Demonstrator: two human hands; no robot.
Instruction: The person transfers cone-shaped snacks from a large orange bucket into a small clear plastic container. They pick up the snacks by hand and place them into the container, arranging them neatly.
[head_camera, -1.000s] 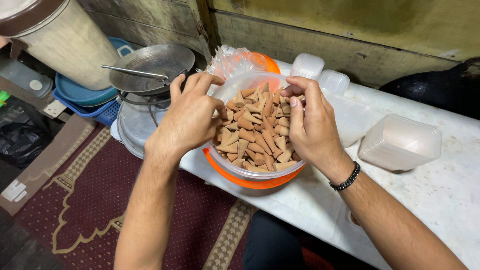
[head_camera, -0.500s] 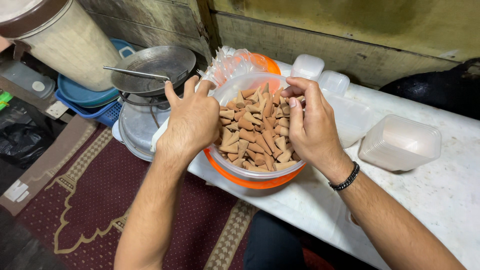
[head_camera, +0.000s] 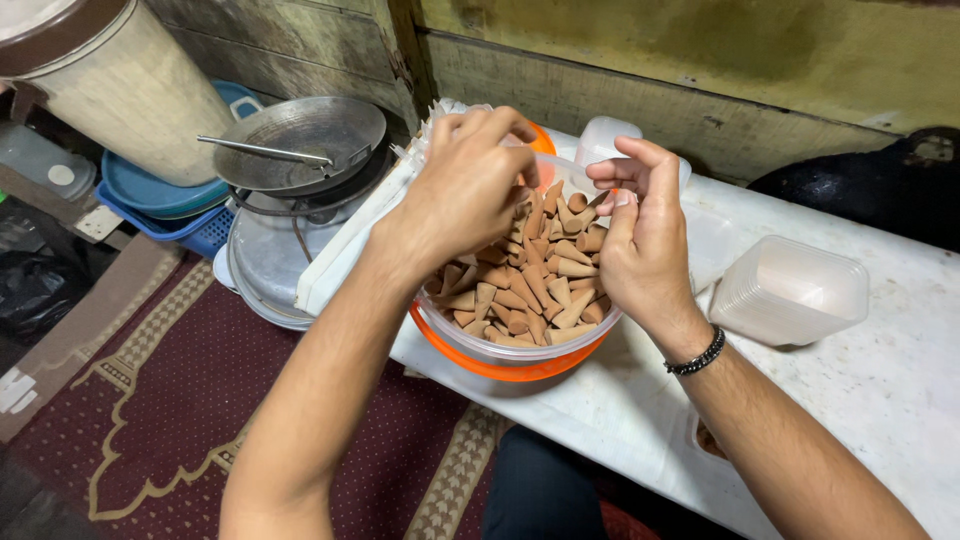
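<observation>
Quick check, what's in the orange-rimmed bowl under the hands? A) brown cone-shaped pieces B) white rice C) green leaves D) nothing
A: the orange bowl is piled with small brown cones, and the left hand and right hand are both over them.

Both forearms reach up from 6 o'clock. The left hand (head_camera: 468, 190) is curled, fingertips pinched toward 2 o'clock; the right hand (head_camera: 640, 235) is raised, fingers bent toward 10 o'clock.

Left hand (head_camera: 465, 190) hides bowl's (head_camera: 520, 362) far rim.
</observation>
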